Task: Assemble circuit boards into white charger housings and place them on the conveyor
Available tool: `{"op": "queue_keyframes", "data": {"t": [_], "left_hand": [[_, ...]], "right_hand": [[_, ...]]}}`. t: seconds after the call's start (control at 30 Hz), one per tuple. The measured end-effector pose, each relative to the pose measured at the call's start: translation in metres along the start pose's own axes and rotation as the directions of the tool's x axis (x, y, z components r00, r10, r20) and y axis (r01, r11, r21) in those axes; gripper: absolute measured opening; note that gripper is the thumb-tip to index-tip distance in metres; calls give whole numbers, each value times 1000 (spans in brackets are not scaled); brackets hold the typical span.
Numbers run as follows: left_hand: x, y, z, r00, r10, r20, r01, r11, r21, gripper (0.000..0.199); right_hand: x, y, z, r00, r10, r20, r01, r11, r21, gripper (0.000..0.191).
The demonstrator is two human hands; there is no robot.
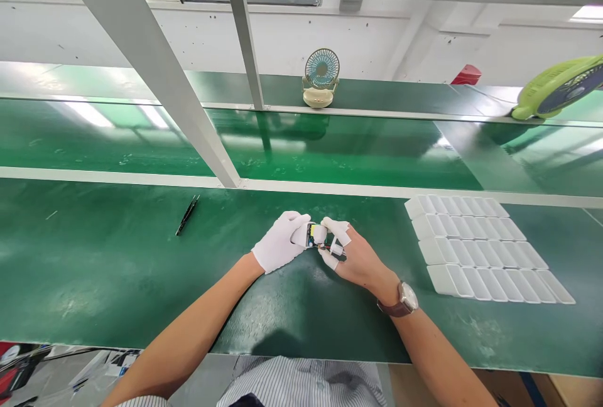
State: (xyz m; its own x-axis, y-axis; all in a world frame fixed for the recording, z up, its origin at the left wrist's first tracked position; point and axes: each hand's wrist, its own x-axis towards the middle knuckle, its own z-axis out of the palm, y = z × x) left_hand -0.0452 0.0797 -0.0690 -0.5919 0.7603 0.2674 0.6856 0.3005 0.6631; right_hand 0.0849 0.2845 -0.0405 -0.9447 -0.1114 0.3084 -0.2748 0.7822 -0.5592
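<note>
1. Striped shirt (306, 385): at the bottom edge, against the near side of the green bench (117, 269), with a bare forearm reaching out over the bench on either side of it.
2. Left hand (282, 240): in a white glove, closed around the pale casing of a small device, thumb and fingers drawn in narrow.
3. Right hand (351, 250): white covers on some fingers, the rest bare; fingers bent, with fingertips at the device's right end. A small white part (336, 248) with dark and reddish wire sits among those fingers; how firmly it is gripped, I cannot tell.
4. Device (310, 235): between the two hands, above the middle of the bench near its front half. Its open side shows a dark board, a yellow block and a rounded white piece.
5. Watch (407, 298): on the right wrist, pale dial, brown strap.
6. Tweezers (187, 215): black, lying aslant on the bench, well apart from the left hand.
7. Trays (440, 281): white, divided, four rows one behind another, right of the right hand.
8. Post (188, 108): slanting across the view, its foot at the pale rail (330, 188) behind the hands.
9. Beyond the rail: a small fan (322, 71) and, far right, a lime fan (560, 86).
</note>
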Motion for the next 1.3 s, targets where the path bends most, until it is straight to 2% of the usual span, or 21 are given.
{"op": "queue_keyframes", "data": {"t": [0.17,0.37,0.6,0.9,1.07,1.3], "left_hand": [[2,3,-1,1000,0,-8,0,1000,-11,62],[5,13,-7,999,-30,17,31,999,-17,44],[3,10,-6,1000,-24,-17,23,999,-32,52],[8,14,-7,1000,-19,-17,18,1000,-25,43],[8,14,-7,1000,-28,3,28,999,-17,41],[5,8,-4,999,22,-36,-22,1000,-17,44]], "right_hand": [[0,1,1,1000,17,5,-18,1000,17,73],[1,2,0,999,34,20,-34,999,38,71],[1,2,-1,998,42,38,-44,998,49,68],[1,4,0,1000,18,23,-19,999,41,68],[1,5,1,1000,23,14,-24,999,42,67],[4,3,0,1000,-7,-4,7,999,37,65]]}}
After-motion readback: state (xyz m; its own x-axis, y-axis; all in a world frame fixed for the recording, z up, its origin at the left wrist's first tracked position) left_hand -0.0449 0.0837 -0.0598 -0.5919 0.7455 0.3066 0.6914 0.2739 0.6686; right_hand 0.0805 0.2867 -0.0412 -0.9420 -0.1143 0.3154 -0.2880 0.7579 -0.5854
